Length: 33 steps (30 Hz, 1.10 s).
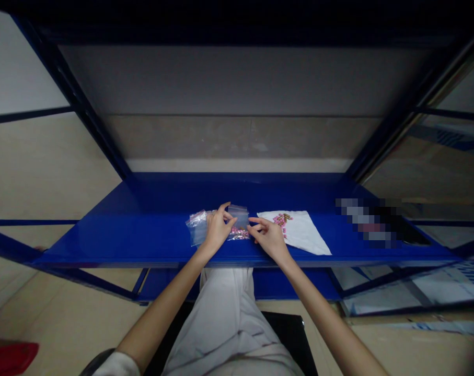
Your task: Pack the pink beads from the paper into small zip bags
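Clear plastic bag (240, 219), likely light, limp and slippery, held low over the blue shelf (142, 232) between spare bags (196, 225) and a white sheet (305, 235), left hand (217, 228) and right hand (268, 238) each with grip closed on its edges, stiffer top rim seemingly the surest hold.

A deep blue shelf (142, 235) carries clear bags (199, 225) of pink pieces (240, 234) and a white sheet (303, 232) with pink bits.

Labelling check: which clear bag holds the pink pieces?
The bag pinched between left hand and right hand; the loose bags left of it look empty.
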Available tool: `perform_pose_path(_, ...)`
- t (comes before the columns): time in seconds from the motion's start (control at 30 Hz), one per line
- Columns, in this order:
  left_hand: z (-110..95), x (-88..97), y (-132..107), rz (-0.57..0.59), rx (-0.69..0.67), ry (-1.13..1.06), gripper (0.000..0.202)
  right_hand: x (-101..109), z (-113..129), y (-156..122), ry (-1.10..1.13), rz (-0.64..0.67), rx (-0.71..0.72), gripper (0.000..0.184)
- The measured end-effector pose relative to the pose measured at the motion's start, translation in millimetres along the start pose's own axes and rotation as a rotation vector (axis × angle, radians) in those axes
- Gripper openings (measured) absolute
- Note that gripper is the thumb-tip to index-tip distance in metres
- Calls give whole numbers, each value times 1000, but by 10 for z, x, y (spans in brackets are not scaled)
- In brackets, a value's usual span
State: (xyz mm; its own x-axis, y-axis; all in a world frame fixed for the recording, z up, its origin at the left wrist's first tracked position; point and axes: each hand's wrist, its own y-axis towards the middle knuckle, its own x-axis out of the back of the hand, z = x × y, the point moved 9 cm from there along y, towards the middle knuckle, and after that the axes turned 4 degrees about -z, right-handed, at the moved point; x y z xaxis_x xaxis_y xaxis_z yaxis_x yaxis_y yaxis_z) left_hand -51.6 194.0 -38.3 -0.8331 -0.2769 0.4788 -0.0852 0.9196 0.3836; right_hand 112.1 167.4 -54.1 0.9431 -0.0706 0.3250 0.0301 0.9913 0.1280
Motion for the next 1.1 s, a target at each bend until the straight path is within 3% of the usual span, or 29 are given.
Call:
perform_pose_path(0.17, -86, 47, -51, -10, -45, 150, 55, 140, 135, -16, -151, -28, 52, 31)
perform_pose_path(0.27, -210, 260, -79, -92, -74, 339, 51, 334, 309, -18, -323, -87, 114, 25)
perform_pose_path(0.37, -235, 591, -123, -218, -60, 497, 37, 594, 410, 10, -421, -153, 121, 24)
perform_pose_path(0.5, 40, 931, -172, -245, 80, 667, 38, 980, 381, 67, -536, -245, 48, 24)
perform_pose_path(0.6, 281, 1025, -198, -169, 179, 723, 44, 1221, 327, 94, -646, -308, 2, 23)
perform_pose_path(0.67, 318, 1052, -211, -176, 192, 722, 46, 1318, 307, 105, -698, -328, -3, 23)
perform_pose_path(0.77, 135, 892, -195, -151, 38, 610, 39, 1372, 287, 111, -716, -338, -8, 24)
perform_pose_path(0.9, -217, 240, -251, 238, -267, 344, 26, 1290, 265, 108, -712, -308, -33, 24)
perform_pose_path(1.0, -252, -15, -285, 349, -274, 332, 30, 1153, 282, 108, -669, -246, 0, 22)
perform_pose_path(1.1, -228, -113, -300, 394, -278, 340, 33, 1081, 315, 109, -631, -215, 50, 22)
